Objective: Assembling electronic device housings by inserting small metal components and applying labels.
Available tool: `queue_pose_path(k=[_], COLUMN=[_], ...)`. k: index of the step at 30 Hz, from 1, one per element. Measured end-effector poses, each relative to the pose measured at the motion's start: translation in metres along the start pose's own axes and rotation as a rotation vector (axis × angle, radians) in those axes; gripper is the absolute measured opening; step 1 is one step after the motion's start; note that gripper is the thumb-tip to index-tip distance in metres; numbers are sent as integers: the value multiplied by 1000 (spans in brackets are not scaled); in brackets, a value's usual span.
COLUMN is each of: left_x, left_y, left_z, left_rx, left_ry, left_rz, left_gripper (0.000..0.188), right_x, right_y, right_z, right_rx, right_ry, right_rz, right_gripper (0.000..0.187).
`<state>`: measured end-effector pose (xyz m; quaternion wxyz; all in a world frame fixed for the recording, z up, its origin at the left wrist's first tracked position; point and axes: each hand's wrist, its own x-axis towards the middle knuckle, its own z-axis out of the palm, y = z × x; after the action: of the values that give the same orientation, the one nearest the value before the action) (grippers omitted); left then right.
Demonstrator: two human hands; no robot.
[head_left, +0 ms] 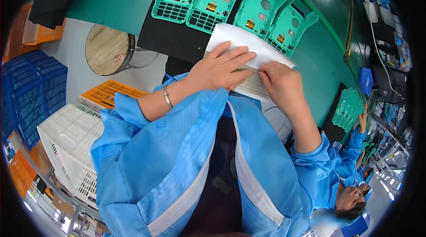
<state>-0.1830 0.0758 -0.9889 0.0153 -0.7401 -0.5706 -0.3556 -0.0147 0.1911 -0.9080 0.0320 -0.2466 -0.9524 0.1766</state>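
A white paper sheet [253, 44] with a lower part of pale beige strips lies in front of the person in the blue work coat [177, 148], at the near edge of the green counter [317, 66]. The bare left hand [224, 68] rests on it with its grip released, fingers spread across the paper. The bare right hand [282, 84] is curled at the striped part, thumb close to the bent forefinger; whether that grip has caught an edge, I can't tell.

Just beyond, four green plastic shells [213, 4] stand in a row, partly on a black mat [186, 37], and the sheet overlaps the near ends of some. Inside each shallow shell I can make out a round grey spot, a pale rectangle and a small gold-coloured patch.

To the person's left sit a white plastic crate with slotted sides [66, 144], an orange plastic crate [108, 93] just beside it, and stacked blue plastic mesh crates [37, 90]; their insides are hidden from here. Off to the right is a small blue plastic bin [366, 81], too far to read its contents. Near it, a co-worker's hand [363, 121] is at some green gridded pieces [347, 109].
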Motion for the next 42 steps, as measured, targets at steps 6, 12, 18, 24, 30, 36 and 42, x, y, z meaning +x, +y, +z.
queue_pose_path(k=[6, 12, 18, 24, 30, 36, 42], left_x=[0, -7, -7, -10, -11, -6, -4], left_y=[0, -1, -4, -4, -8, -8, -8], left_z=[-1, 6, 13, 14, 23, 12, 6], left_rx=[-2, 64, 37, 29, 53, 80, 98], left_ry=[-60, 56, 78, 84, 215, 164, 163], left_rz=[4, 20, 32, 19, 82, 56, 58], left_gripper=[30, 33, 40, 30, 21, 18, 15], right_x=[6, 41, 154, 222, 237, 240, 241], right_y=[3, -7, -43, -53, -67, -54, -66], right_z=[-9, -34, -24, 1, 5, 14, 8], right_rx=[-64, 520, 412, 257, 93, 49, -65], right_ry=[-56, -122, -93, -172, -245, -190, -255], right_rz=[-90, 274, 128, 115, 42, -72, -31], right_gripper=[5, 8, 19, 19, 17, 16, 15])
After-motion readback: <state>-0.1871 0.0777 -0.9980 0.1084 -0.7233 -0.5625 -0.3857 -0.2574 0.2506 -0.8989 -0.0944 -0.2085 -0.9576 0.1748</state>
